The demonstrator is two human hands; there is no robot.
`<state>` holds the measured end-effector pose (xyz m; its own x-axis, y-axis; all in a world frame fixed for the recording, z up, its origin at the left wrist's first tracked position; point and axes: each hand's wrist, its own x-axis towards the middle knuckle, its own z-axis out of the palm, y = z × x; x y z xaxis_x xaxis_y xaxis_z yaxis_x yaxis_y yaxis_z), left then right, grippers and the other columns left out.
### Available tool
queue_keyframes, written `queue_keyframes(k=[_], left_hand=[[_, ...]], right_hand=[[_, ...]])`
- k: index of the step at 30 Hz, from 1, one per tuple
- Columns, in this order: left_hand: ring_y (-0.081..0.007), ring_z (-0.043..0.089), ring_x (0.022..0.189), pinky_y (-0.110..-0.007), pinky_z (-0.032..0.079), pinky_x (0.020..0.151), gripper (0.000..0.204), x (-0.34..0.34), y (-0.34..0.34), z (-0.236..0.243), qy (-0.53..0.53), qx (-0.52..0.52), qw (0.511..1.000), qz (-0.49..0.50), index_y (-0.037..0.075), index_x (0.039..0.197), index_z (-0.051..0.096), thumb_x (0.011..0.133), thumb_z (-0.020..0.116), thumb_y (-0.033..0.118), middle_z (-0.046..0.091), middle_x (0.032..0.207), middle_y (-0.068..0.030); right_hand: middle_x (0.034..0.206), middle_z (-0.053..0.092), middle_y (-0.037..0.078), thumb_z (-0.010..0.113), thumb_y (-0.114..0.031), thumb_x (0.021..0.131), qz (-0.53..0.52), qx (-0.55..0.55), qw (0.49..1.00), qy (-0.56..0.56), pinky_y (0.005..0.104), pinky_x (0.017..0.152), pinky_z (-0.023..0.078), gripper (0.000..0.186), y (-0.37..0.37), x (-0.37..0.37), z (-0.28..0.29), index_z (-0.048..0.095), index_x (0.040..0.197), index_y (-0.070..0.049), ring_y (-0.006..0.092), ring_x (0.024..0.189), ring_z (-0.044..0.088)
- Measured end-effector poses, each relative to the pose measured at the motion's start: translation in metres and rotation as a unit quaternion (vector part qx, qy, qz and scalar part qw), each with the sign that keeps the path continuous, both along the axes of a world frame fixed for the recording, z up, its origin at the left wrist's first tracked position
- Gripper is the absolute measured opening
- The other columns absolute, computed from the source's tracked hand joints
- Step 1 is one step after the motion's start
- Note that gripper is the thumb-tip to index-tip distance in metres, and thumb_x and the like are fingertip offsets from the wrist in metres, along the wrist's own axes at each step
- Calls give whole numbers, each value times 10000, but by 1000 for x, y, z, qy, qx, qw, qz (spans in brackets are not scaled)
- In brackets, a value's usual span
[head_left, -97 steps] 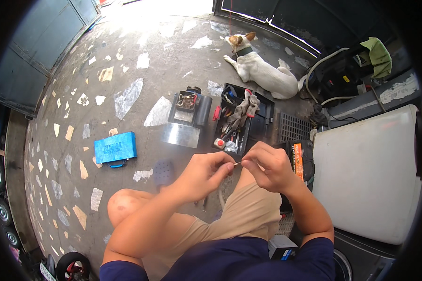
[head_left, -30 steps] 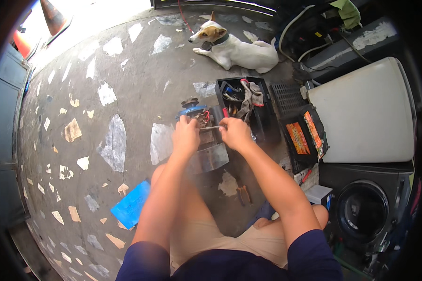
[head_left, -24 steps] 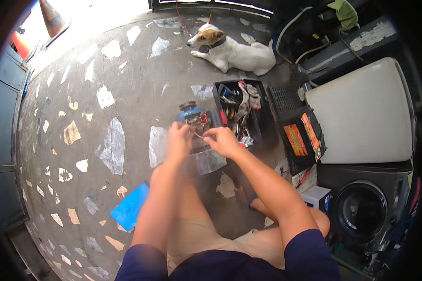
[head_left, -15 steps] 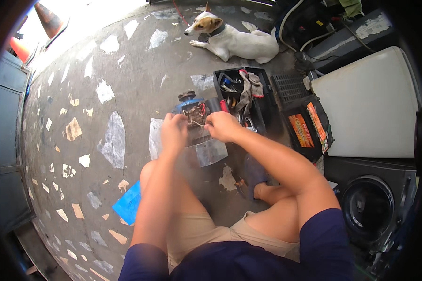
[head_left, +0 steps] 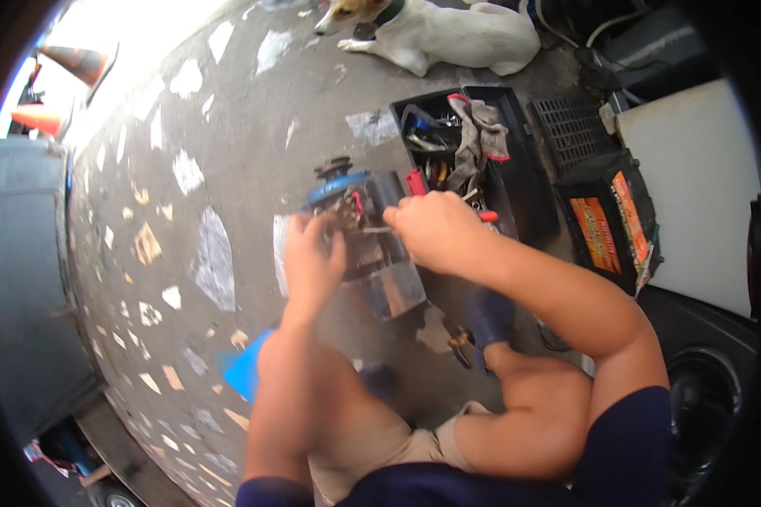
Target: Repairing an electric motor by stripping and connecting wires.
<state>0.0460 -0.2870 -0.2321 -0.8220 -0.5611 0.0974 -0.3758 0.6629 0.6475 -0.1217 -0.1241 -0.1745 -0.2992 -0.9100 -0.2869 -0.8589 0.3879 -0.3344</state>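
Note:
A small machine with a blue body (head_left: 338,188), a dark pulley on its far end and a grey metal casing stands on the floor in front of me. Its middle is opened up, showing a red wire (head_left: 357,201) and dirty inner parts. My right hand (head_left: 435,230) is closed at the machine's right side, pinching a thin pale wire (head_left: 375,230) between thumb and finger. At its left side my left hand (head_left: 313,258) hovers near the opening, slightly blurred, with thumb and fingers apart. A curved, shiny metal sheet (head_left: 397,291) lies on the near side.
Beyond my right hand sits an open black toolbox (head_left: 524,186) with tools and a grey glove (head_left: 480,139). Orange-handled pliers (head_left: 460,345) lie by my foot. A black battery (head_left: 609,220) is at right, a white dog (head_left: 457,38) at the back, a blue sheet (head_left: 242,370) left.
My view has tilted and shifted, so the dog now sits higher. My left hand's fingers have parted from the pale wire, while the right hand still pinches it.

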Motion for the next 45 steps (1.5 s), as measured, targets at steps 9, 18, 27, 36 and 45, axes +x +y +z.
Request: queue_keyframes(k=[9, 18, 27, 36, 45], left_hand=[[-165, 506, 781, -318, 462, 680, 201, -8, -4, -1, -25, -26, 999, 12, 49, 1009, 773, 820, 757, -16, 556, 967, -60], [-142, 519, 746, -297, 472, 670, 206, -9, -6, -1, -37, -16, 999, 6, 25, 1022, 754, 819, 777, -3, 597, 973, -55], [-164, 521, 730, -323, 482, 683, 180, -4, -2, -5, -58, -57, 997, 12, 12, 1072, 719, 895, 750, 22, 594, 1027, -79], [-362, 645, 1008, -455, 527, 871, 194, -3, -1, 0, -96, 1, 995, 23, 31, 1125, 669, 931, 685, 39, 589, 1123, -171], [-331, 628, 940, -438, 528, 849, 225, -6, 2, 2, -98, 8, 995, 24, 31, 1142, 672, 918, 679, 37, 574, 1095, -160]], right_hand=[[888, 762, 162, 714, -89, 806, -19, -123, 992, -28, 431, 707, 612, 87, -6, -18, -6, 754, 870, -45, 335, 842, 777], [834, 777, 148, 718, -111, 797, -10, -155, 986, -51, 420, 674, 616, 79, -16, -15, -11, 780, 811, -64, 313, 789, 786], [834, 781, 144, 720, -118, 801, 12, -138, 990, -24, 412, 675, 617, 81, -32, -3, -17, 789, 803, -76, 294, 796, 790], [852, 786, 172, 709, -100, 807, 0, -111, 993, -47, 438, 703, 620, 98, -34, -2, -17, 792, 822, -49, 333, 829, 791], [871, 791, 165, 719, -96, 802, -2, -106, 993, -48, 433, 708, 623, 92, -36, 1, -16, 795, 830, -51, 326, 841, 793]])
